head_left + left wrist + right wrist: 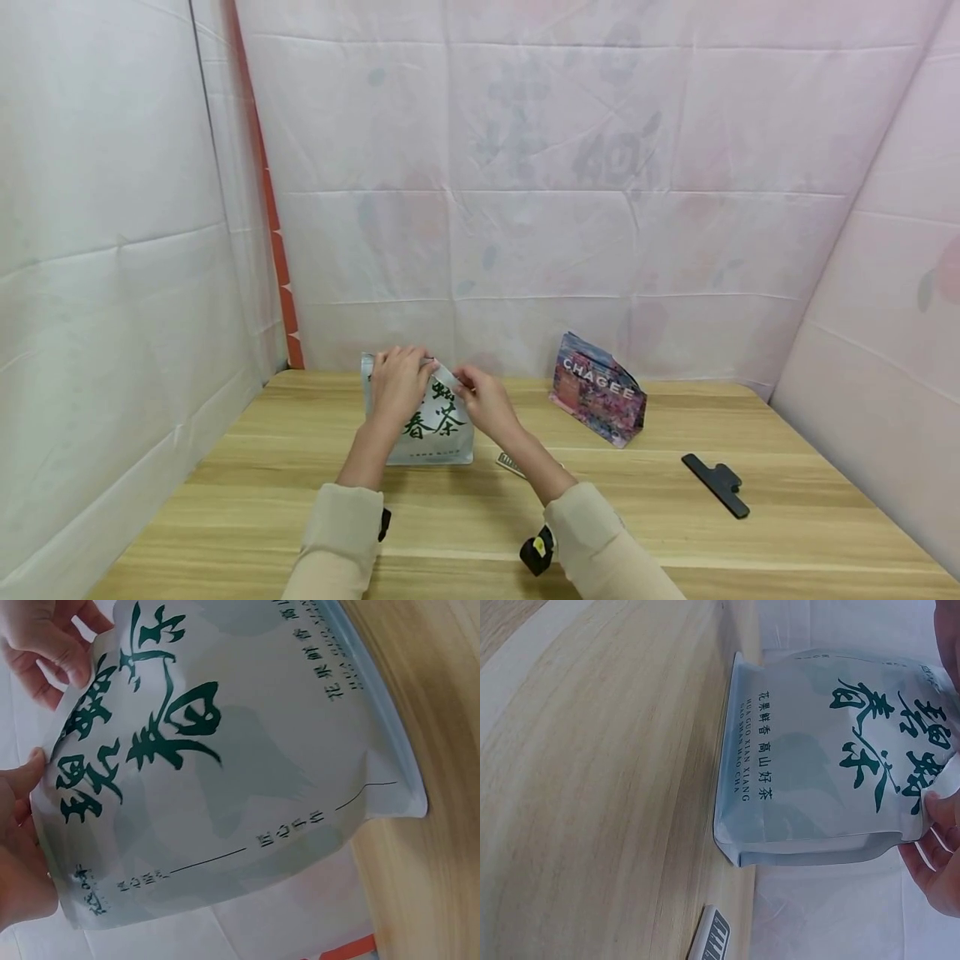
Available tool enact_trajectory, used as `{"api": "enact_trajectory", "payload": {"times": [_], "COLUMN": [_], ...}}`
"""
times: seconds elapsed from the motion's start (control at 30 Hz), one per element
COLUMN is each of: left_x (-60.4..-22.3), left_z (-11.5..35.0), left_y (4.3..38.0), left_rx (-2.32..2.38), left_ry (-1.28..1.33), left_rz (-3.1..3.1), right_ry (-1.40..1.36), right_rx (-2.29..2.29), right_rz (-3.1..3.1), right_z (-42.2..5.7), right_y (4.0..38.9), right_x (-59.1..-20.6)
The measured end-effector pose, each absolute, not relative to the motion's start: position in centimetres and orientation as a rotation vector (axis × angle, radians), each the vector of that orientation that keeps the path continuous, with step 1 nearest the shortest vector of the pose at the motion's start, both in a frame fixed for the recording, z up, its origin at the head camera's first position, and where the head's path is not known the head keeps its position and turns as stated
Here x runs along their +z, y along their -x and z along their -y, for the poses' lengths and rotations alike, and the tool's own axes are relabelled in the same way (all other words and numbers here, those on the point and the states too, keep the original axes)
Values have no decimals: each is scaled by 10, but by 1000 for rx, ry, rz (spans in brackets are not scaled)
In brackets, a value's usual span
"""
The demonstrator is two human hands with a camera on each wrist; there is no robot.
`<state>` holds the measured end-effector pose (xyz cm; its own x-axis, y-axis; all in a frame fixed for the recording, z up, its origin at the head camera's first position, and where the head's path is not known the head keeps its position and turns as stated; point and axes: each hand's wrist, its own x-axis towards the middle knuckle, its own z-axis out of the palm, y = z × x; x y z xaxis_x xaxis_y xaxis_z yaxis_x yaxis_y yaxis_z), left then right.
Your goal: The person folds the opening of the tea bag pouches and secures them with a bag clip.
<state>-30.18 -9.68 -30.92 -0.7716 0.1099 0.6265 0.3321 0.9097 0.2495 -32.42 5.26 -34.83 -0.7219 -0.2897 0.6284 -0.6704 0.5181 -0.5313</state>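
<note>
I report from the head view, nearest items first. 2 cream sleeves (341, 521) reach in over the wooden table (442, 533), cuffs turned back. A black device with a yellow mark (537, 550) sits at the right cuff. To the right, a black clip (716, 485) lies flat on the table, set at a slant. Partly under my view of the right forearm, I find a white strip with dark ribs (512, 464); its full form is hidden.

Beyond it, the pale tea bag (435, 429) stands upright on the table, left of centre, its printed front with 4 large green characters facing me. The left hand (399, 385) grips the bag's top edge: in the left wrist view, its thumb is at the edge and its fingers are behind. The right hand (487, 404) pinches the top near the right corner, thumb in front and fingers behind. Between the 2 hands, I note the top edge slanting down to the right.

Farther right, well apart from both hands, a colourful bag (597, 390) marked CHAGEE stands on the table, turned at an angle. A pale printed sheet (540, 225) hangs at the back.
</note>
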Motion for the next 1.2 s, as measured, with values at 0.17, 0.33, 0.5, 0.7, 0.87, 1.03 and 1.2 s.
{"api": "enact_trajectory", "payload": {"times": [0.17,0.33,0.5,0.7,0.87,1.03,1.2], "left_x": [-306,-304,-303,-303,-305,-307,-306], "left_z": [97,99,100,100,100,99,97], "left_y": [299,298,297,297,299,300,300], "left_rx": [-484,-495,-488,-472,-458,-444,-430], "left_ry": [334,346,361,373,359,337,300], "left_rz": [2483,2516,2535,2537,2513,2485,2505], "right_ry": [-775,-779,-781,-819,-843,-822,-856], "right_rx": [1099,1151,1234,1176,1070,1075,1062], "right_rz": [2305,2319,2339,2320,2286,2280,2258], "right_z": [-53,-53,-55,-54,-52,-51,-52], "right_y": [324,324,323,322,320,322,323], "right_x": [-348,-348,-348,-348,-348,-349,-348]}}
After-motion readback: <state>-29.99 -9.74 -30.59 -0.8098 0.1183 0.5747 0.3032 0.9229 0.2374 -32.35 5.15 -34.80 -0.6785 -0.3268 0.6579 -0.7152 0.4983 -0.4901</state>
